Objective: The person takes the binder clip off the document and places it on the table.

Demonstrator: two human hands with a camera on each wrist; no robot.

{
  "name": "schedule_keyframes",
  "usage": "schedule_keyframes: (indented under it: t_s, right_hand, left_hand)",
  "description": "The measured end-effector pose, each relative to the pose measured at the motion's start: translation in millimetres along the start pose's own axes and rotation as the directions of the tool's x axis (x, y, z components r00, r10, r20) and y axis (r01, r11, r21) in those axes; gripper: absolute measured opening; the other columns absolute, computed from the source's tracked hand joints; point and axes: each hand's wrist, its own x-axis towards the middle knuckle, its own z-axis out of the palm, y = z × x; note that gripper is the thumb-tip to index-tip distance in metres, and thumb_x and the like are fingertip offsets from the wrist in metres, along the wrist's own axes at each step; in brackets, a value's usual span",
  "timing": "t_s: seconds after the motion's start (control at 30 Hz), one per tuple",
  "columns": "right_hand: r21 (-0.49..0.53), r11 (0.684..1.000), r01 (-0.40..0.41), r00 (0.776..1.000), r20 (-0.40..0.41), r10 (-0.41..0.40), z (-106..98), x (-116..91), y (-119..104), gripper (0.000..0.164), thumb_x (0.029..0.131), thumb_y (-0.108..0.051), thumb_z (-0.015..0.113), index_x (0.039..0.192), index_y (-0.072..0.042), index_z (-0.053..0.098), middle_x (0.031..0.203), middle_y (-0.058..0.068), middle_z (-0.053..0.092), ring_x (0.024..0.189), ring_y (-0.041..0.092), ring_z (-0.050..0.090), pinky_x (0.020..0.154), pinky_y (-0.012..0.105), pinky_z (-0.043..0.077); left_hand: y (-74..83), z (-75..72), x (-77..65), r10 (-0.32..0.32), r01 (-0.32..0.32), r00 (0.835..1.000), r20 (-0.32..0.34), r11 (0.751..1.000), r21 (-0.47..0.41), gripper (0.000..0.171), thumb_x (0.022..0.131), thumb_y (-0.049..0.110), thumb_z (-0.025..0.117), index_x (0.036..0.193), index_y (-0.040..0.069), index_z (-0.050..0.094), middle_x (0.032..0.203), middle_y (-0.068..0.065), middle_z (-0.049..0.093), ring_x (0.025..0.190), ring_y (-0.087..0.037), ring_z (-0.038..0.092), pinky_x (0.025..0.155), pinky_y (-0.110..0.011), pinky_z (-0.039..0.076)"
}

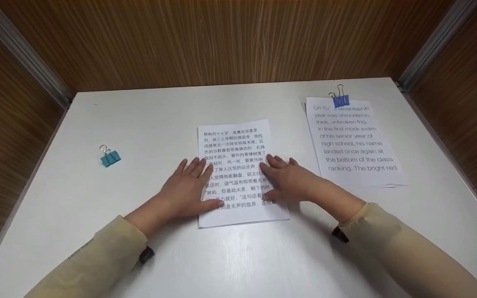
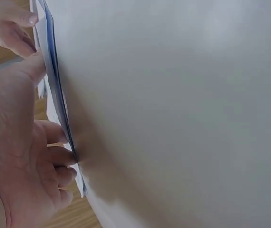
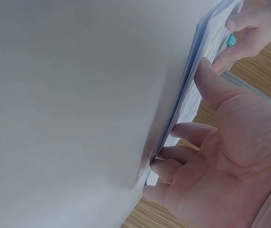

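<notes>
A stack of white paper printed with Chinese text [image 1: 238,165] lies flat on the white table in front of the person. The left hand [image 1: 186,188] rests along its left side, fingers spread, with the thumb across the lower left of the top sheet. On the right side, the right hand [image 1: 290,180] touches the edge with its fingers, its thumb over the lower right part. Both wrist views show fingertips against the sheet edges [image 2: 50,52], where the layers stand slightly apart. Neither hand appears to curl round the stack.
A teal binder clip [image 1: 111,158] lies on the table to the left. At the right, a second stack with English text [image 1: 352,140] bears a blue binder clip [image 1: 341,100] at its top edge. Wood-patterned panels [image 1: 230,41] enclose the table's back and sides.
</notes>
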Motion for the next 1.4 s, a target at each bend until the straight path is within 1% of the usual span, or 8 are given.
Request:
schedule_keyframes:
  t_s: [0.23, 0.47, 0.63, 0.73, 0.9, 1.0, 1.2, 1.4]
  right_hand:
    - [-0.002, 1.0, 0.013, 1.0, 0.015, -0.013, 0, 17, -13, 0.095, 0.099, -0.053, 0.071, 0.168, -0.005, 0.027, 0.173, 0.023, 0.015, 0.161, 0.041, 0.014, 0.129, 0.061, 0.014]
    - [-0.019, 0.999, 0.035, 0.999, 0.021, -0.035, 1, 30, -23, 0.095, 0.1, -0.056, 0.067, 0.168, -0.006, 0.025, 0.174, 0.022, 0.013, 0.161, 0.039, 0.011, 0.13, 0.057, 0.011]
    - [-0.001, 0.999, 0.054, 0.998, 0.022, -0.054, 1, 36, -28, 0.094, 0.101, -0.056, 0.066, 0.169, -0.006, 0.023, 0.174, 0.021, 0.011, 0.162, 0.038, 0.008, 0.13, 0.055, 0.009]
    - [-0.001, 0.998, 0.061, 0.998, 0.019, -0.061, 1, 39, -33, 0.094, 0.102, -0.055, 0.066, 0.169, -0.005, 0.024, 0.174, 0.022, 0.011, 0.162, 0.038, 0.008, 0.13, 0.055, 0.01]
    - [-0.005, 0.998, 0.059, 0.998, 0.018, -0.059, 0, 46, -41, 0.093, 0.102, -0.055, 0.066, 0.169, -0.006, 0.023, 0.174, 0.021, 0.011, 0.162, 0.038, 0.008, 0.131, 0.055, 0.01]
    - [-0.005, 0.999, 0.05, 0.998, 0.026, -0.05, 0, 51, -46, 0.094, 0.102, -0.056, 0.065, 0.17, -0.008, 0.021, 0.175, 0.019, 0.009, 0.162, 0.037, 0.007, 0.131, 0.054, 0.009]
    - [-0.023, 0.999, 0.042, 0.999, 0.035, -0.041, 2, 61, -56, 0.095, 0.102, -0.059, 0.063, 0.171, -0.01, 0.019, 0.176, 0.017, 0.008, 0.163, 0.034, 0.005, 0.131, 0.052, 0.008]
    - [-0.035, 0.999, 0.037, 0.999, 0.041, -0.035, 4, 66, -66, 0.097, 0.101, -0.062, 0.061, 0.171, -0.011, 0.018, 0.176, 0.015, 0.006, 0.163, 0.032, 0.004, 0.132, 0.05, 0.007]
  left_hand:
    - [-17.6, 3.1, -10.8, -0.015, 0.015, 0.999, -0.033, 1.0, -0.005, 0.109, 0.094, 0.078, 0.056, 0.163, -0.003, 0.036, 0.169, -0.028, 0.029, 0.159, -0.043, 0.021, 0.13, -0.058, 0.009]
    - [-32.0, 4.8, -19.0, -0.035, 0.034, 0.998, -0.045, 0.999, -0.019, 0.107, 0.094, 0.076, 0.058, 0.162, -0.003, 0.037, 0.168, -0.027, 0.031, 0.158, -0.044, 0.023, 0.13, -0.059, 0.01]
    - [-40.3, 4.9, -24.0, -0.054, 0.053, 0.998, -0.041, 0.998, -0.017, 0.107, 0.094, 0.077, 0.058, 0.163, -0.002, 0.037, 0.168, -0.027, 0.031, 0.158, -0.044, 0.024, 0.13, -0.06, 0.01]
    - [-44.3, 3.4, -26.5, -0.061, 0.06, 0.998, -0.035, 0.998, -0.018, 0.107, 0.094, 0.077, 0.057, 0.163, -0.002, 0.036, 0.169, -0.027, 0.03, 0.158, -0.045, 0.023, 0.129, -0.061, 0.01]
    - [-53.0, 0.0, -29.7, -0.07, 0.07, 0.997, -0.017, 0.997, -0.029, 0.108, 0.093, 0.076, 0.059, 0.163, -0.002, 0.035, 0.169, -0.027, 0.028, 0.159, -0.045, 0.021, 0.129, -0.061, 0.009]
    - [-58.2, -2.8, -32.5, -0.078, 0.078, 0.997, -0.006, 0.996, -0.036, 0.108, 0.093, 0.076, 0.06, 0.163, -0.002, 0.034, 0.17, -0.027, 0.027, 0.159, -0.045, 0.02, 0.129, -0.061, 0.008]
    - [-67.1, -6.9, -40.2, -0.08, 0.08, 0.997, -0.007, 0.996, -0.048, 0.108, 0.093, 0.076, 0.06, 0.162, -0.004, 0.036, 0.168, -0.029, 0.029, 0.157, -0.048, 0.022, 0.128, -0.064, 0.01]
    - [-73.4, -9.5, -47.9, -0.091, 0.092, 0.996, 0.01, 0.995, -0.043, 0.109, 0.093, 0.077, 0.059, 0.162, -0.004, 0.036, 0.168, -0.03, 0.029, 0.157, -0.049, 0.022, 0.128, -0.065, 0.011]
